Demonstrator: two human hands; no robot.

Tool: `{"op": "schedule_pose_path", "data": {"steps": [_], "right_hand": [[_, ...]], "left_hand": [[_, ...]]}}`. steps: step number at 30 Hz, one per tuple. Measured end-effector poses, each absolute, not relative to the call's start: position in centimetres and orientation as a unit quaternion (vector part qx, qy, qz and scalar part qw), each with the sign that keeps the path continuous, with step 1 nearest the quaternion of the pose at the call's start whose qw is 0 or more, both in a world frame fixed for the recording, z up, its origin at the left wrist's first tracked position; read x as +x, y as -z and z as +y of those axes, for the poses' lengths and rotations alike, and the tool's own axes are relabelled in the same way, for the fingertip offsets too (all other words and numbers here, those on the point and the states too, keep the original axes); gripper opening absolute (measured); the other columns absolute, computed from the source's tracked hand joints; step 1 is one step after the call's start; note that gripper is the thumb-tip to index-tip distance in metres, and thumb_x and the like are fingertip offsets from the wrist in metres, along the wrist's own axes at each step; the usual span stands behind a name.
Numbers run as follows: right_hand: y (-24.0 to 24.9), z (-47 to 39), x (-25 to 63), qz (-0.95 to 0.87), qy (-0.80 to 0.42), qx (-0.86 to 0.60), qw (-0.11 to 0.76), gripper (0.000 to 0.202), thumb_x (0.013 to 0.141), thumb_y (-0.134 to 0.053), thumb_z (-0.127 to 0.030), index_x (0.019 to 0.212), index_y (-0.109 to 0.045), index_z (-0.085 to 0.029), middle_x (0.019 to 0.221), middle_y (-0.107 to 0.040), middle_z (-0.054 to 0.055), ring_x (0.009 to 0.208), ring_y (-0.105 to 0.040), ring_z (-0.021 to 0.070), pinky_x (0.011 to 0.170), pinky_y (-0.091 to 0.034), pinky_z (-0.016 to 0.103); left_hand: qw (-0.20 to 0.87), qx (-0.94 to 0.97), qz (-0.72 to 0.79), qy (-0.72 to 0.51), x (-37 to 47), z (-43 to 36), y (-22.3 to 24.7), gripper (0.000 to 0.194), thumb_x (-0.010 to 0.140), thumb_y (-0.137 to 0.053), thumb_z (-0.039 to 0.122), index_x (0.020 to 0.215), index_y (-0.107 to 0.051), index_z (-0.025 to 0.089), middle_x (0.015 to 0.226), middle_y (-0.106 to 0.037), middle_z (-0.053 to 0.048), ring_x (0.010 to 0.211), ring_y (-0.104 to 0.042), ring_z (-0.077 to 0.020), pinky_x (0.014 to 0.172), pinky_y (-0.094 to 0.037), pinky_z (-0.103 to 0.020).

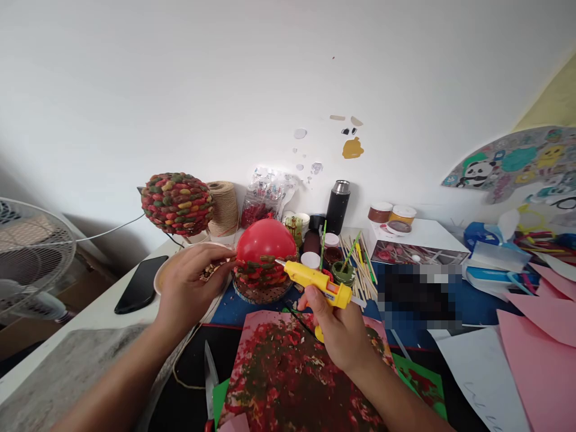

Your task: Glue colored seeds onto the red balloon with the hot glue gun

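Observation:
A yellow glue gun (317,283) is gripped in my right hand (337,330), its nozzle pointing left at the balloon's side. The red balloon (266,240) stands in a woven round base (263,294), its lower half ringed with small red, green and brown pieces (258,273). At the balloon's left edge is my left hand (193,279), thumb and fingers pinched together; what they hold, if anything, is hidden. Beneath that hand sits a bowl (161,273) with small pieces in it, partly covered by the hand.
A finished-looking ball covered in coloured pieces (177,204) stands back left beside a twine spool (222,207). A black phone (141,285), scissors (210,375) and paint-stained paper (297,372) lie nearer. Behind are a black flask (338,207), green paint jar (344,273) and wooden sticks (364,264).

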State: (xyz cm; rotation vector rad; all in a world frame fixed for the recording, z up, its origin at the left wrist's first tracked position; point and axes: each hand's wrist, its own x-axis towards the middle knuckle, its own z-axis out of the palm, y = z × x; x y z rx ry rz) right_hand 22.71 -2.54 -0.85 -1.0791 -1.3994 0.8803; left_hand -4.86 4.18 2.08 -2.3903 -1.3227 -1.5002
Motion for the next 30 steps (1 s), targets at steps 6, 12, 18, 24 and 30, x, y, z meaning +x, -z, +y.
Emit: {"op": "schedule_pose_path", "data": {"steps": [6, 12, 18, 24, 30], "right_hand": [[0.9, -2.6, 22.8, -0.597, -0.370, -0.463, 0.541, 0.072, 0.102, -0.055, -0.083, 0.078, -0.077, -0.019, 0.057, -0.053, -0.002, 0.049, -0.049, 0.0145, 0.050, -0.042, 0.027], [0.5, -2.6, 22.8, -0.593, -0.343, -0.461, 0.565, 0.071, 0.103, -0.054, -0.081, 0.081, -0.081, -0.019, 0.060, -0.060, 0.000, 0.051, -0.054, 0.0163, 0.052, -0.048, 0.028], [0.1, -2.8, 22.8, -0.596, -0.350, -0.452, 0.564, 0.070, 0.104, -0.055, -0.079, 0.084, -0.082, -0.018, 0.059, -0.059, 0.000, 0.053, -0.057, 0.0173, 0.053, -0.051, 0.028], [0.4, -2.8, 22.7, -0.591, -0.344, -0.457, 0.569, 0.073, 0.102, -0.056, -0.083, 0.086, -0.085, -0.018, 0.057, -0.057, -0.001, 0.048, -0.048, 0.0149, 0.048, -0.044, 0.027], [0.2, -2.7, 22.9, -0.598, -0.331, -0.473, 0.557, 0.074, 0.102, -0.054, -0.085, 0.084, -0.084, -0.019, 0.055, -0.054, -0.001, 0.046, -0.046, 0.0147, 0.044, -0.040, 0.027]], "left_hand": [[0.075, -0.800, -0.376, 0.462, -3.9, 4.7, -3.0, 0.014, 0.102, -0.068, 0.023, 0.098, -0.081, 0.027, 0.098, -0.085, -0.004, 0.091, -0.078, -0.0228, 0.084, -0.059, -0.036], [-0.020, -0.670, -0.448, 0.592, -5.5, 5.1, -4.5, 0.011, 0.091, -0.085, 0.032, 0.101, -0.083, 0.026, 0.102, -0.086, -0.002, 0.097, -0.079, -0.0242, 0.092, -0.062, -0.040], [-0.079, -0.420, -0.429, 0.796, -8.1, 6.5, -6.5, 0.031, 0.070, -0.099, 0.024, 0.094, -0.079, 0.019, 0.083, -0.078, 0.004, 0.071, -0.066, -0.0124, 0.074, -0.061, -0.029], [-0.068, -0.633, -0.480, 0.604, -6.6, 4.8, -3.6, 0.018, 0.088, -0.089, 0.037, 0.101, -0.084, 0.024, 0.099, -0.085, -0.001, 0.093, -0.077, -0.0235, 0.088, -0.062, -0.037], [0.038, -0.801, -0.378, 0.463, -4.1, 4.8, -3.1, 0.012, 0.100, -0.071, 0.028, 0.098, -0.083, 0.029, 0.096, -0.086, -0.004, 0.089, -0.077, -0.0243, 0.083, -0.057, -0.038]]}}
